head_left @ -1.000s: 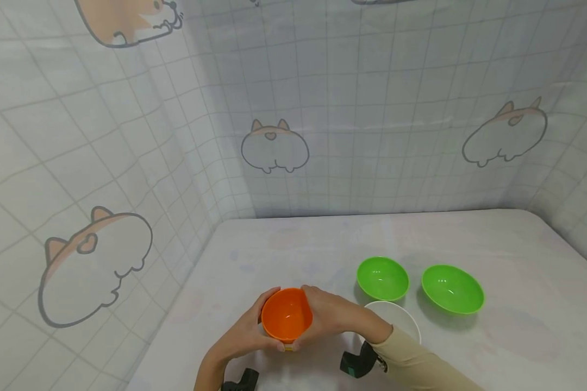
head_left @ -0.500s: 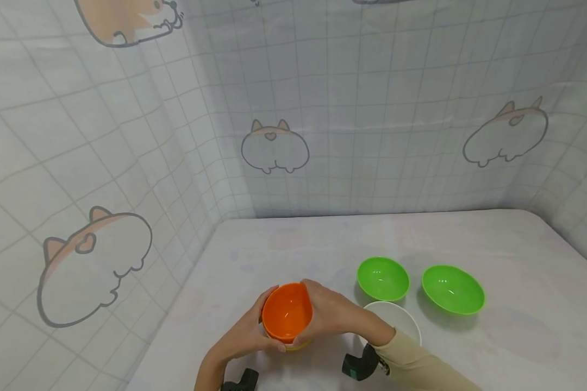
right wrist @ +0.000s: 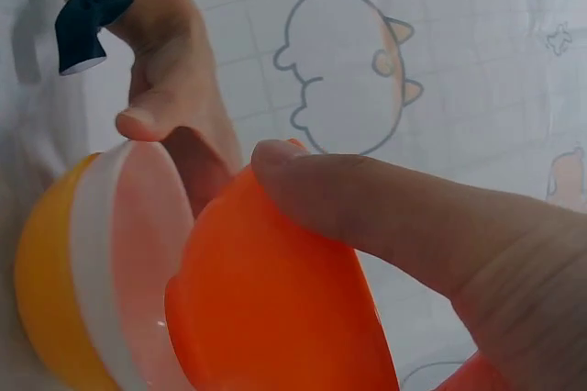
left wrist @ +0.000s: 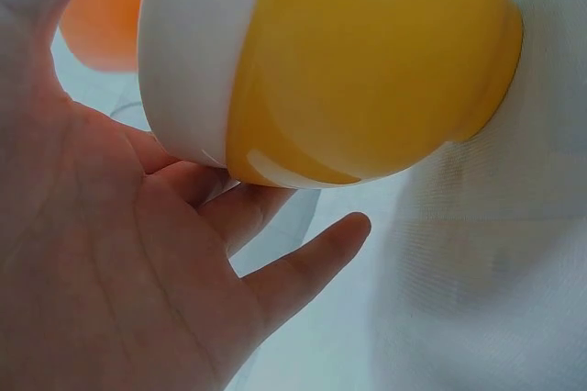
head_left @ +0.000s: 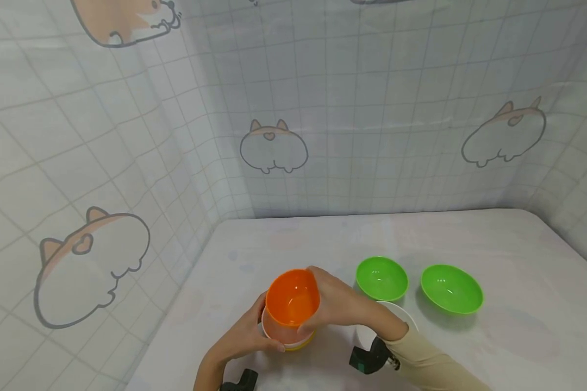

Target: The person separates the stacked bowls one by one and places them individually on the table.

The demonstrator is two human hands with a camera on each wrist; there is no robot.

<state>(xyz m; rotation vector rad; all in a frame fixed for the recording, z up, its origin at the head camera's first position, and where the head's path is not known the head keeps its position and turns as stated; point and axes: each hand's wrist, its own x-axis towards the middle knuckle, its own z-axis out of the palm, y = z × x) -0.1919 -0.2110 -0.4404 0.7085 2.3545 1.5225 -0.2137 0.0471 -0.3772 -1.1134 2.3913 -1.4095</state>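
Observation:
My right hand (head_left: pixel 336 301) grips an orange bowl (head_left: pixel 288 304) by its rim, thumb at the near side and fingers at the far side. The bowl is tilted and raised partly above a white bowl (head_left: pixel 282 334). That white bowl sits nested in a yellow bowl (left wrist: pixel 376 51), its inside tinted by the orange. My left hand (head_left: pixel 250 330) holds the nested pair from the left, thumb near the front rim. In the left wrist view its other fingers (left wrist: pixel 248 212) lie along the outside of the bowls. The yellow foot rests at the cloth.
To the right, two green bowls (head_left: pixel 381 279) stand on the white-covered table (head_left: pixel 518 255). Another white bowl (head_left: pixel 366 336) lies partly hidden under my right forearm. Cloth walls with a grid and animal drawings rise at the back and sides.
The orange bowl has risen and shifted slightly right and away in my right hand, exposing the white bowl beneath. My left hand has stayed in place.

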